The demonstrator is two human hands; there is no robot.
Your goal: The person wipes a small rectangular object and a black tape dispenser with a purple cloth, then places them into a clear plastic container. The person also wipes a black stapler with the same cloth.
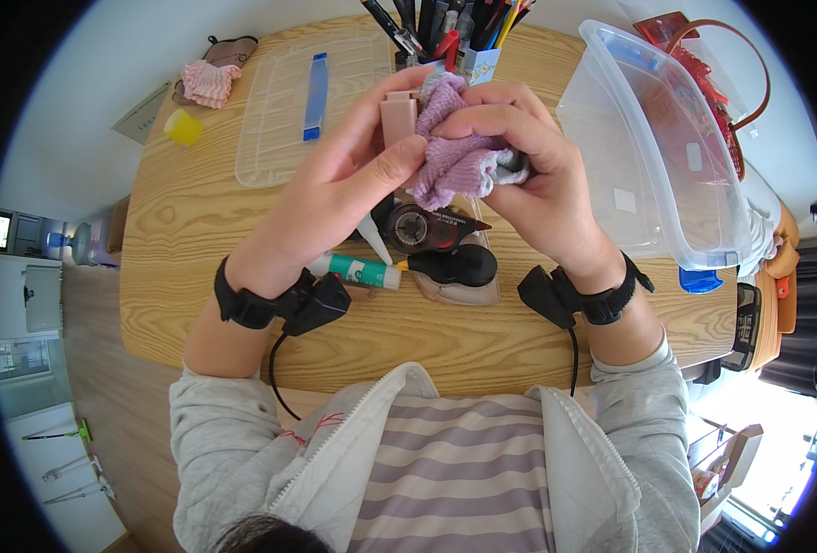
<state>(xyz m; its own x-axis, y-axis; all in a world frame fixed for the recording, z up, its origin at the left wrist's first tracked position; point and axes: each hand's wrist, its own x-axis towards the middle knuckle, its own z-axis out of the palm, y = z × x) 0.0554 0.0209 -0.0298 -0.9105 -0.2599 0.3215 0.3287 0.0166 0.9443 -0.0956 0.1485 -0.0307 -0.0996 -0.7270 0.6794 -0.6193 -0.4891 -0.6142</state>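
Note:
My left hand [353, 166] holds a small pink plastic case [398, 119] upright between thumb and fingers. Against its right side my right hand [539, 159] presses a crumpled purple cloth [453, 148] with a pale grey edge. The left thumb tip also touches the cloth. Below the hands, on the wooden table, lie a dark correction tape [418, 228], a black and yellow correction tape [453, 265] and a green and white glue stick [365, 271]. A white pointed nozzle [375, 240] leans beside them; the rest of it is hidden.
Behind the hands stands a holder [483, 63] full of pens. A clear lid [270, 117] with a blue latch lies left, near a yellow cup-like object [183, 127] and a pink striped cloth [210, 83]. A clear plastic bin [609, 159] stands right, beside a basket handle [761, 62].

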